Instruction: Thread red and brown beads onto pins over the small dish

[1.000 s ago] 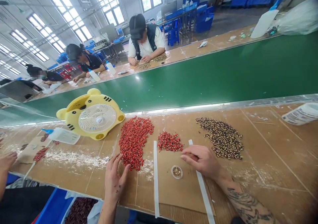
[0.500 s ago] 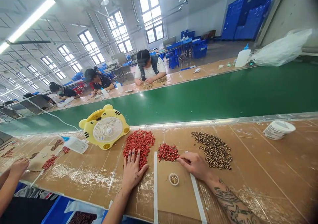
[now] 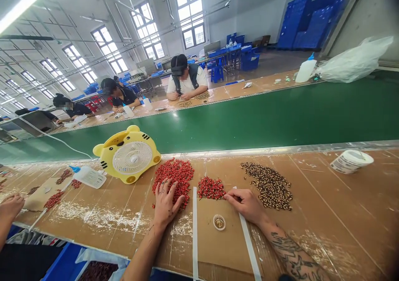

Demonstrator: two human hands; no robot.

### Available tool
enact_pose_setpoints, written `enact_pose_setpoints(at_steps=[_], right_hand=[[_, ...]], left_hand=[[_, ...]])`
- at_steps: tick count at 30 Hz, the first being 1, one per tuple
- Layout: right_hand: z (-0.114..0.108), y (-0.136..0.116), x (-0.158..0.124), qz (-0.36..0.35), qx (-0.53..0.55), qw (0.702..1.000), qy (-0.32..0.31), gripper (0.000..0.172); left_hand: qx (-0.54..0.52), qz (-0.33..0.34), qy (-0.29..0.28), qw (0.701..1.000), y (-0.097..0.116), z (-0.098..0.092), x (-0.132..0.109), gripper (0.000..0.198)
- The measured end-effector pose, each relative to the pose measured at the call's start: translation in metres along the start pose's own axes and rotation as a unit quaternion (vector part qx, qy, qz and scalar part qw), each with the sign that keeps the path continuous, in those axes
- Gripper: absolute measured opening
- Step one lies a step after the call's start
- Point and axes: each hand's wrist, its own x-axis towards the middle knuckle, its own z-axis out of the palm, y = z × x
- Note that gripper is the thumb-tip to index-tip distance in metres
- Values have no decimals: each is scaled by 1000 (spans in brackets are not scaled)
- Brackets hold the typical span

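My left hand (image 3: 166, 204) rests on the near side of a large heap of small red pieces (image 3: 177, 171), its fingers apart and slightly bent. Thumb and fingertips pinched together, my right hand (image 3: 246, 204) is at the right edge of a smaller red heap (image 3: 211, 188); whatever it grips is too small to make out. Between my hands lies a cardboard sheet (image 3: 218, 250) with white tape strips along its sides. A small round cup (image 3: 219, 222) with something golden in it sits on the sheet. To the right of my right hand spreads a heap of dark-and-gold pieces (image 3: 271, 187).
A yellow animal-faced fan (image 3: 134, 156) and a blue-tipped bottle (image 3: 89, 177) stand left. A white tub (image 3: 352, 161) is at right. Beyond runs a green belt (image 3: 249, 127), with co-workers seated across it. Another person's hand (image 3: 11, 206) shows at far left.
The fingers of my left hand have bent a little more on the large red heap. My right hand stays pinched by the small heap. The view has shifted slightly.
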Motion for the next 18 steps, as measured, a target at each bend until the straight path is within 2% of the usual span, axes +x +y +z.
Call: enact_pose_setpoints(at_steps=[2, 4, 6, 8, 11, 18], right_hand=[[1, 2, 1, 2, 5, 1000, -11, 40], [2, 4, 2, 4, 7, 1000, -20, 40], [3, 7, 3, 6, 10, 1000, -17, 40], [4, 11, 2, 12, 22, 1000, -6, 40], [5, 17, -2, 26, 41, 999, 4, 38], [8, 21, -3, 49, 51, 997, 14, 36]], left_hand=[[-33, -23, 41, 998, -13, -8, -7, 38], [-56, -87, 79, 991, -30, -16, -21, 32], [-69, -139, 52, 986, -48, -23, -39, 29], [-95, -176, -3, 980, -61, -27, -56, 30], [-115, -187, -67, 973, -70, -30, -69, 32], [-79, -183, -127, 972, -73, -34, -51, 29]])
